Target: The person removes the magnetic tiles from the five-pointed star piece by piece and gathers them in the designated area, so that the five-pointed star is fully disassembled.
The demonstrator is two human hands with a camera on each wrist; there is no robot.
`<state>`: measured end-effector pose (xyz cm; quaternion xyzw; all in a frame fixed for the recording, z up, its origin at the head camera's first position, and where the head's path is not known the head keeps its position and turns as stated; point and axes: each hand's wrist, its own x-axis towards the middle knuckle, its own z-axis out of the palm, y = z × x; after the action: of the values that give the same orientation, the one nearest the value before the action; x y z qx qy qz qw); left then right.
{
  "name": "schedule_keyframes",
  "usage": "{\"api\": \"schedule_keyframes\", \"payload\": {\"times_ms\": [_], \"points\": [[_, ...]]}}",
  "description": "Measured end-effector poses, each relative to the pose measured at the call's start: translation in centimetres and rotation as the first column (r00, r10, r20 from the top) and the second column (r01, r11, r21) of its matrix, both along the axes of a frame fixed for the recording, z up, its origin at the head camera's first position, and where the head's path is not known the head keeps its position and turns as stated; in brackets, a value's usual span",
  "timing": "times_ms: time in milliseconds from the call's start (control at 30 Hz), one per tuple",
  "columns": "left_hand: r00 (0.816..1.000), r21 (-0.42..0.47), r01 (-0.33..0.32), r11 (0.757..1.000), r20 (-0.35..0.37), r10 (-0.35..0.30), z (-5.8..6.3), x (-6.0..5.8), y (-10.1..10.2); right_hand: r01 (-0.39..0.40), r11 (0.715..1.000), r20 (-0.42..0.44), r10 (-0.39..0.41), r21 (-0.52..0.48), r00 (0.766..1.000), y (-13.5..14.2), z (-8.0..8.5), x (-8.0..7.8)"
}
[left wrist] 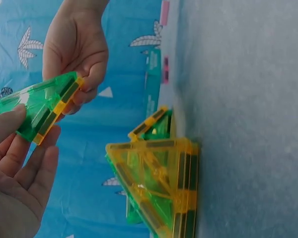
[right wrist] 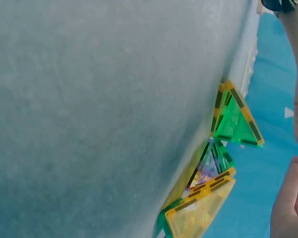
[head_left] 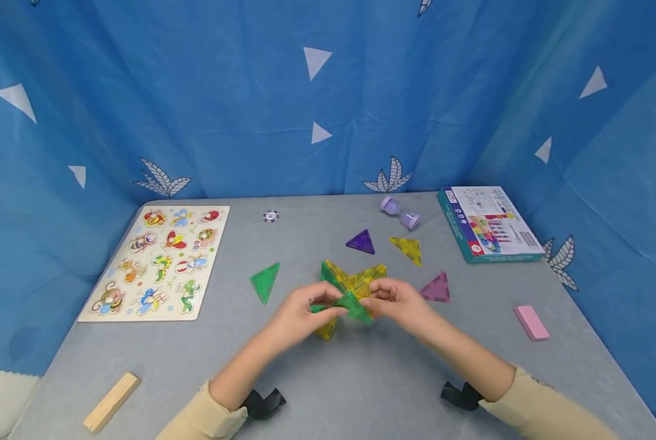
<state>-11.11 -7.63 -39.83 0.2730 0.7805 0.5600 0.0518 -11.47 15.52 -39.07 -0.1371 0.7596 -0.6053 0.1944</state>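
Observation:
My left hand (head_left: 305, 308) and right hand (head_left: 396, 299) both pinch a pair of triangular magnetic tiles (left wrist: 47, 104), one green and one yellow, meeting along an edge. In the left wrist view, the left thumb presses on the green face while the right fingers grip the far corner. The pair is held above the table, close to a star-like structure (head_left: 367, 278) of yellow and green triangular tiles. Several of that structure's tiles (right wrist: 236, 121) stand tilted up from the table. Loose triangles lie around it: green (head_left: 264, 282), purple (head_left: 362, 242), yellow (head_left: 409, 249) and pink (head_left: 438, 288).
At the left lies an insect puzzle board (head_left: 157, 263), with a wooden block (head_left: 111, 403) nearer me. A poker chip (head_left: 271, 216) and a purple hourglass (head_left: 400, 214) lie toward the back. The right side holds a boxed toy (head_left: 493, 223) and a pink block (head_left: 532, 322).

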Motion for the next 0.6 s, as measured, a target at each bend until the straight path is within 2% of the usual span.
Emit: {"api": "schedule_keyframes", "payload": {"times_ms": [100, 233, 300, 400, 467, 600], "points": [[0.999, -0.015, -0.032, 0.999, -0.037, 0.031, 0.1, -0.1, 0.0, 0.018, 1.0, -0.013, -0.018, 0.014, 1.0, 0.1, 0.2, -0.4], [0.99, -0.037, -0.12, 0.992, -0.08, 0.116, 0.4, -0.6, -0.6, 0.031, 0.999, -0.04, -0.03, 0.029, 0.999, 0.3, 0.8, -1.4], [0.984, -0.038, -0.163, 0.986, -0.074, 0.16, 0.8, -0.9, -1.2, 0.052, 0.998, -0.05, -0.051, 0.034, 0.997, 0.5, 1.3, -2.1], [0.979, -0.015, -0.204, 0.979, -0.015, 0.204, 1.4, -1.7, -2.5, 0.096, 0.994, -0.052, -0.094, 0.049, 0.994, 0.9, 2.2, -3.7], [0.97, 0.009, -0.237, 0.972, 0.051, 0.236, 1.8, -2.6, -3.7, 0.121, 0.991, -0.037, -0.119, 0.048, 0.992, 1.0, 2.7, -5.4], [0.935, -0.003, -0.322, 0.947, 0.156, 0.319, 2.1, -5.5, -6.7, 0.131, 0.989, 0.027, -0.133, 0.063, 0.991, 0.6, 2.8, -9.6]]}}
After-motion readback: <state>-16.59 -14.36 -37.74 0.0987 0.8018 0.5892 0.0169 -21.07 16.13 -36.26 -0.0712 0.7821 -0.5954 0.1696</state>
